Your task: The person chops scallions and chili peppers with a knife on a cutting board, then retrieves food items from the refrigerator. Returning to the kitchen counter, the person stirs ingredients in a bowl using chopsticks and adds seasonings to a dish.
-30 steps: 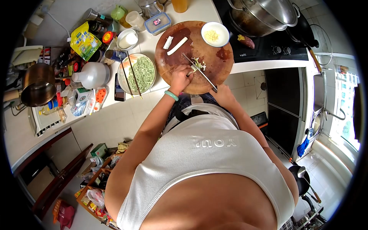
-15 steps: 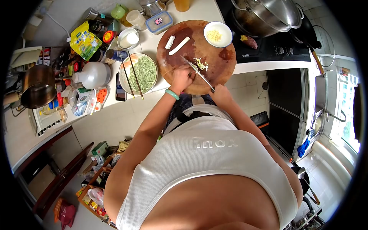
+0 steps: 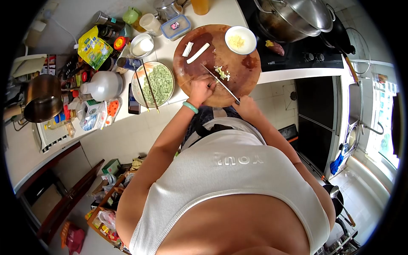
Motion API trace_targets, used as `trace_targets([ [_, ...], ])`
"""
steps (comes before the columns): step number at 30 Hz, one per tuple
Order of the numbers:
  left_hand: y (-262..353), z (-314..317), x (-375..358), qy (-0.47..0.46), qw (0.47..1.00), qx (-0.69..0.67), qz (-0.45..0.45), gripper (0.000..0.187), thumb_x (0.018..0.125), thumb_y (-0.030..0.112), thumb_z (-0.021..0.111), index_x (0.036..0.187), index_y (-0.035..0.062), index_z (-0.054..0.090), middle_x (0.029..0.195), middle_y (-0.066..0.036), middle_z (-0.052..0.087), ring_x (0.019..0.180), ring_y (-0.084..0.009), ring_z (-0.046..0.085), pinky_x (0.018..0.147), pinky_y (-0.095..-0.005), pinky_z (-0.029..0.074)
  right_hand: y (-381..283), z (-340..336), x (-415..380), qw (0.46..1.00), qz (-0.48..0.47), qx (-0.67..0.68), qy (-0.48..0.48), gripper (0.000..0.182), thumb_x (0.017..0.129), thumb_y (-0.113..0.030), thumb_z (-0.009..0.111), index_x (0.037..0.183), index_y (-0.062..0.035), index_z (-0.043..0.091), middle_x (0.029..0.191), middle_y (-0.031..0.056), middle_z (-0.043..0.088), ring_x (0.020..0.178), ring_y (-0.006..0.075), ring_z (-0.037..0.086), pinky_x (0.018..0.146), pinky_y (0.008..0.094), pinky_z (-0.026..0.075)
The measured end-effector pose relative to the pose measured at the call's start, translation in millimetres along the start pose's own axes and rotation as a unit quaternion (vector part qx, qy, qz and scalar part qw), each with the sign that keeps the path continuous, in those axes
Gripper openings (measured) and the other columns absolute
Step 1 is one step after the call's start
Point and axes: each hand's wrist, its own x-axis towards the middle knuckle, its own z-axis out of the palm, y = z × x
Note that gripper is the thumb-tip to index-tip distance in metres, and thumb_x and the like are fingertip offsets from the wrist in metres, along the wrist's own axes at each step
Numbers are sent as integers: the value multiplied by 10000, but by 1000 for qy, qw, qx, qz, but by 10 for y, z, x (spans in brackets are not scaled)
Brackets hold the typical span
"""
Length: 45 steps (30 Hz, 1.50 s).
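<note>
On the round wooden cutting board [image 3: 191, 40], my right hand [image 3: 247, 107] is wrapped round the handle of a knife [image 3: 223, 86]. My left hand [image 3: 201, 90], with a green bangle at the wrist, has its fingers curled down beside the blade; what they press on is hidden. Small pale-green and white chopped bits [image 3: 222, 73] lie just past the blade. Farther up the board are a long white stalk piece [image 3: 198, 53] and a shorter white piece [image 3: 188, 49]. A white bowl [image 3: 250, 41] with yellowish minced bits stands at the board's upper right.
Left of the board is a large bowl [image 3: 171, 90] of green pieces, with chopsticks [image 3: 139, 89] across it. A phone [image 3: 134, 100], a lidded box [image 3: 175, 26] and a small white bowl [image 3: 142, 44] stand nearby. A large pot [image 3: 289, 21] is on the stove at the right.
The knife and both hands have hardly moved; the blade has shifted very slightly. The view has shifted a little.
</note>
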Motion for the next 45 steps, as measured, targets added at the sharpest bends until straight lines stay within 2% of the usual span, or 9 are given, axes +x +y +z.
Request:
trace_targets([
  [4,0,7,9,-3,1000,0,-11,54,707,86,699,743,49,683,869,-89,674,816,-288,642,707,-371,524,-48,126,201,1000,31,-3,-7,362,794,-283,672,816,78,645,816,304,624,815,449,618,758,481,507],
  [7,6,18,-24,-1,1000,-9,-2,50,716,86,703,733,44,682,864,-87,674,812,-284,642,704,-368,524,61,203,265,998,-37,37,44,360,795,-281,668,824,77,647,823,302,626,819,451,617,767,478,507],
  [19,-18,38,-50,7,1000,-6,-14,81,712,94,723,722,33,672,862,-79,675,809,-275,643,700,-360,517,-31,107,157,1000,-3,7,-11,359,794,-279,677,803,78,641,808,306,620,808,457,613,745,488,508],
  [25,-3,34,-32,16,1000,-17,-10,79,705,98,732,707,43,676,829,-69,670,768,-273,638,694,-368,508,109,227,272,993,-79,36,76,374,798,-297,667,805,76,646,794,298,621,790,459,612,739,491,506],
  [27,-36,49,-86,23,1000,-16,-9,80,703,99,736,704,45,677,826,-68,668,758,-273,636,690,-371,507,91,147,188,998,-46,34,21,375,798,-302,662,802,73,652,798,301,620,788,455,615,742,490,509],
  [31,-56,41,-84,23,1000,-20,-7,138,716,144,762,760,30,698,861,-87,677,766,-274,646,694,-345,515,50,109,82,998,-59,16,20,383,793,-307,667,786,75,649,808,302,621,807,444,621,739,487,512],
  [34,-62,52,-108,25,999,-16,-15,138,711,150,767,764,37,706,864,-89,679,770,-274,646,700,-344,516,103,226,145,1000,-24,0,-14,391,788,-309,675,780,81,642,824,308,622,835,450,619,742,492,513],
  [40,-69,43,-78,31,999,2,35,149,694,152,774,732,37,688,829,-73,667,745,-258,638,679,-343,511,102,439,335,998,-28,-2,58,417,770,-336,717,830,69,640,853,298,636,852,450,625,757,490,517],
  [45,-40,14,-101,25,998,14,48,167,686,160,773,740,33,680,806,-60,653,740,-255,628,682,-343,503,9,352,298,999,-1,1,33,437,773,-351,717,854,71,640,869,297,638,869,445,626,767,488,517],
])
